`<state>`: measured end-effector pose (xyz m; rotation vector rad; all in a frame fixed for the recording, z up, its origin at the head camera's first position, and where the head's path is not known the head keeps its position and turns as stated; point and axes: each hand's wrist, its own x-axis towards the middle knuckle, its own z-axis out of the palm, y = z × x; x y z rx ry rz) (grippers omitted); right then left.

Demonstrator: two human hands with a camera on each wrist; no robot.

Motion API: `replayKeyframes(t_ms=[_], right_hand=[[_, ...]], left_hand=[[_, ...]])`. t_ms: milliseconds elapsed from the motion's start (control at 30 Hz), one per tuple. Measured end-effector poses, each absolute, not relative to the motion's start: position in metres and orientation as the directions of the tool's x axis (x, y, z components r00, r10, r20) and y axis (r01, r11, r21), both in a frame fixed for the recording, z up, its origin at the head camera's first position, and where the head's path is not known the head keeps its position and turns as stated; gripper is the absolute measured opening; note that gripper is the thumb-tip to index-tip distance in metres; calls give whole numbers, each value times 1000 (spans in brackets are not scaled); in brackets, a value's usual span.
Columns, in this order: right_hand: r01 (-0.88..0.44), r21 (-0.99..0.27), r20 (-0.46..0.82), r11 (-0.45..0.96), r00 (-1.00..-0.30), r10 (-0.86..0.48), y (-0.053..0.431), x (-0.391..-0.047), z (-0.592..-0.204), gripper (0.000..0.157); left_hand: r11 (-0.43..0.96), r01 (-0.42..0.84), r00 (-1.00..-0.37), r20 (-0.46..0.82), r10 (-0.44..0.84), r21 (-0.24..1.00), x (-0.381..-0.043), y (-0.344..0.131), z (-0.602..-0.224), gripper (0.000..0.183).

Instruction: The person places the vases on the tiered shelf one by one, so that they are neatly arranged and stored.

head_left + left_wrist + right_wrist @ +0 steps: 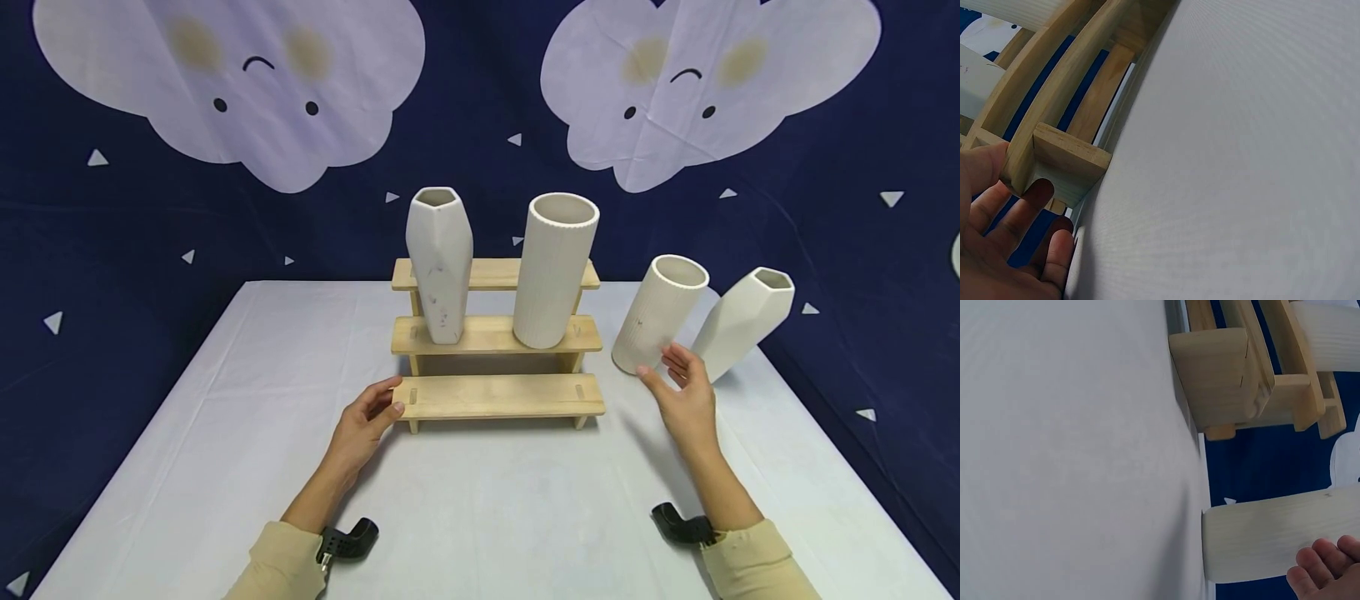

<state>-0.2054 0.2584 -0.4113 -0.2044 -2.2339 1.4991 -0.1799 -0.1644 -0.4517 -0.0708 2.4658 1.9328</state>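
My left hand (362,425) grips the left end of the lowest step of a three-tier wooden stand (498,398). In the left wrist view its thumb lies on the board's (1054,94) edge and fingers reach underneath. On the middle step stand a tall faceted white vase (441,267) and a tall ribbed cylindrical vase (557,271). At the right, my right hand (686,404) is beside a shorter ribbed cylindrical vase (660,312), fingers spread loosely; whether they touch it I cannot tell. In the right wrist view those fingers overlap that vase (1260,540).
Just right of the short cylinder, another faceted white vase (746,321) stands on the white-covered table (495,517). Behind hangs a dark blue cloth (480,142) with clouds and small triangles. A black wrist device (348,540) is strapped at each sleeve.
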Motion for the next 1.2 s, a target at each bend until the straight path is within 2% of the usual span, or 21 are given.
replayKeyframes(t_ms=[533, 1200], right_hand=[[-6, -920, 172, 393, -904, 391, 273, -216, -415, 68], [21, -909, 145, 417, -921, 362, 283, -233, -418, 76]], left_hand=[[222, -47, -999, -43, -23, 974, -180, -164, -451, 43], [202, -51, -999, -48, -22, 978, -181, -166, -452, 43]])
